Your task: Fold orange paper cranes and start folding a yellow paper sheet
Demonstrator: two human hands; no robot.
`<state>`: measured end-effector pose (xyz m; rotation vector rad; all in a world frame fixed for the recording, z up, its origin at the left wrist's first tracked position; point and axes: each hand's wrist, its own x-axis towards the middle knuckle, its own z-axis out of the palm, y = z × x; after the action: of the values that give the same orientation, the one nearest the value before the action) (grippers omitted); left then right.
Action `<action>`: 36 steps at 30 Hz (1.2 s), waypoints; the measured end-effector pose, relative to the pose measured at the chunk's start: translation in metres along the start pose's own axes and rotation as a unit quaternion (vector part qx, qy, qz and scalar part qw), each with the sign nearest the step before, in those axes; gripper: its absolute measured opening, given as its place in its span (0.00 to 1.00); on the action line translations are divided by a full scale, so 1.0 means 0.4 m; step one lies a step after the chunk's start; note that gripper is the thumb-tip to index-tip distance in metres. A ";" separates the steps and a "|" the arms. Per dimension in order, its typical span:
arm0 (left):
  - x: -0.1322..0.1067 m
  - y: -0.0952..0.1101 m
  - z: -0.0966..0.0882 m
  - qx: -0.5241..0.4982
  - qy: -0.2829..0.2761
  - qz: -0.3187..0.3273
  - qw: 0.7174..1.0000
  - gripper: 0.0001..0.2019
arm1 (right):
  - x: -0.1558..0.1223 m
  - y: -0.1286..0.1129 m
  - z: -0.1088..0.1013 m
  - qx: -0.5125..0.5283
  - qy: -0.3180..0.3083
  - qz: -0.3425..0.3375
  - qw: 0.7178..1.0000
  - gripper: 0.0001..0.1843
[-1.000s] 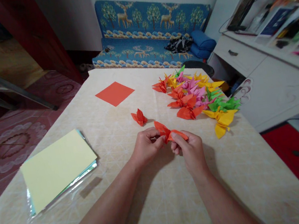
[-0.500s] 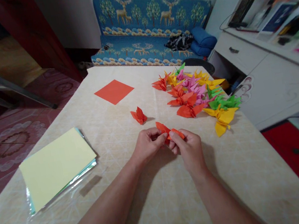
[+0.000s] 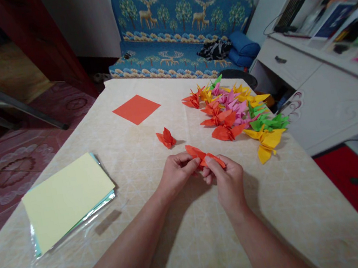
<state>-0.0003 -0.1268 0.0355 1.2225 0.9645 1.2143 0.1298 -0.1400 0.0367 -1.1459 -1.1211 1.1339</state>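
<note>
Between my two hands is a red origami crane (image 3: pixel 196 152), its wings spread to left and right above the table. My left hand (image 3: pixel 181 170) pinches its left side with thumb and fingers. On the other side my right hand (image 3: pixel 224 173) grips the right wing, thumb on top; the fingers hide part of the folded body. Just beyond my left hand stands another small red folded piece (image 3: pixel 166 139), touched by neither hand. Farther back, a flat square of red paper (image 3: pixel 137 109) lies on the table.
A cluster of folded cranes in red, yellow, pink and green (image 3: pixel 238 108) covers the table's far right. At left lies a stack of coloured paper (image 3: pixel 69 200) on a clear plastic sleeve. Past the far table edge (image 3: pixel 163 80) is a blue patterned sofa (image 3: pixel 165 54).
The crane's wings are spread a little wider, its right wing now reaching farther right. My right hand has shifted slightly rightward; my left hand is nearly in the same place.
</note>
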 end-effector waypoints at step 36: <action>0.000 0.007 -0.033 -0.062 -0.018 -0.036 0.997 0.15 | 0.033 -0.030 -0.049 -0.185 -0.065 -0.237 0.951 0.03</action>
<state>-0.0137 -0.1248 0.0364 1.0994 0.8871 1.1745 0.1514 -0.1293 0.0480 -1.0081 -1.6564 0.6435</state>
